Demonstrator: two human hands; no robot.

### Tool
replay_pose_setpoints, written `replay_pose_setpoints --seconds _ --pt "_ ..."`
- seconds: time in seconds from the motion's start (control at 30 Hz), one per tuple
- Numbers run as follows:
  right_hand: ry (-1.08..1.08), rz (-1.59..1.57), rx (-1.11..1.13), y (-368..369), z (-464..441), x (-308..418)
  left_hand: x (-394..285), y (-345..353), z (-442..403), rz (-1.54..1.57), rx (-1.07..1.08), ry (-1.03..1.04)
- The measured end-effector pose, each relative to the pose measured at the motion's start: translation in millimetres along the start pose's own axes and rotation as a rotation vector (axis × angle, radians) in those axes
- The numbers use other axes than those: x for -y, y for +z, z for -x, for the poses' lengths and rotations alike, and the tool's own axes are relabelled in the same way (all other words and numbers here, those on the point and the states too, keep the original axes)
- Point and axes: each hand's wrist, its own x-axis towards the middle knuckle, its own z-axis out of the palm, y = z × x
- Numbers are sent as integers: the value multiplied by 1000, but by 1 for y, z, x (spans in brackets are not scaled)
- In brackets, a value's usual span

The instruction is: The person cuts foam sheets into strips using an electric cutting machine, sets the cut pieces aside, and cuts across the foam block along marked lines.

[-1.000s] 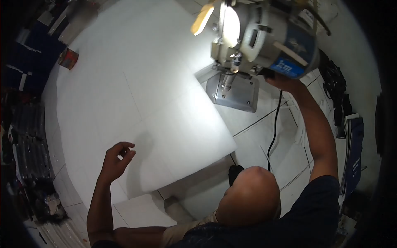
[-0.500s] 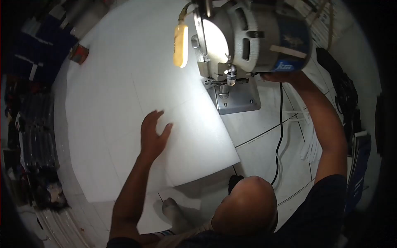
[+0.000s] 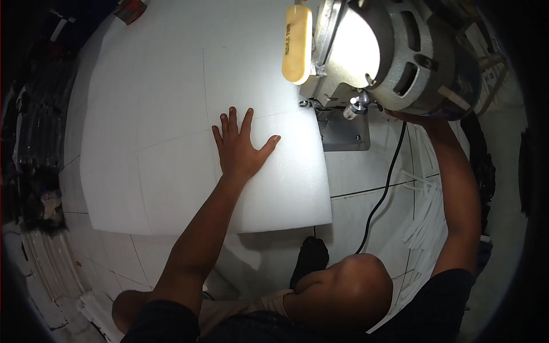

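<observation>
My left hand (image 3: 239, 151) lies with fingers spread on a thick stack of white, foam-like sheets (image 3: 171, 188) marked with thin pencil lines. An electric cloth cutting machine (image 3: 400, 63) stands at the upper right, its metal base plate (image 3: 346, 134) on the floor and its front at the stack's right edge. A yellow handle (image 3: 297, 48) hangs at its left side, and its lamp lights the sheets. Behind the motor, my right hand (image 3: 420, 119) grips the machine from the far side; most of its fingers are hidden by the housing.
A black power cable (image 3: 384, 194) runs across the tiled floor from the machine. White offcut strips (image 3: 420, 223) lie at the right. Dark plastic-wrapped packs (image 3: 40, 134) line the left side, and a red tin (image 3: 130, 10) sits at the sheets' far left corner.
My left hand has come down flat onto the sheets with fingers spread. The view has shifted, and the cutting machine now stands a bit farther in along the sheets' edge.
</observation>
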Motion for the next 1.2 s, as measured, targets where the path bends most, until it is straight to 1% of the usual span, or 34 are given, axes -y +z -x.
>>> replay_pose_setpoints --seconds 0.1,0.23,0.8,0.87,0.97,1.2 --pt "-2 -5 -10 1 -3 -1 -1 3 -1 15 -20 3" --pt "-10 -5 -10 -1 -6 -1 -3 7 -2 26 10 -10" --pt "-42 11 5 -7 -14 7 -14 8 -2 26 -44 5" --pt "-44 17 7 -12 -15 10 -15 4 -3 49 -69 12" --pt "-58 38 32 -9 -22 8 -15 12 -4 70 -45 -12" --pt "-46 44 38 -7 -19 9 -18 8 2 111 -68 24"
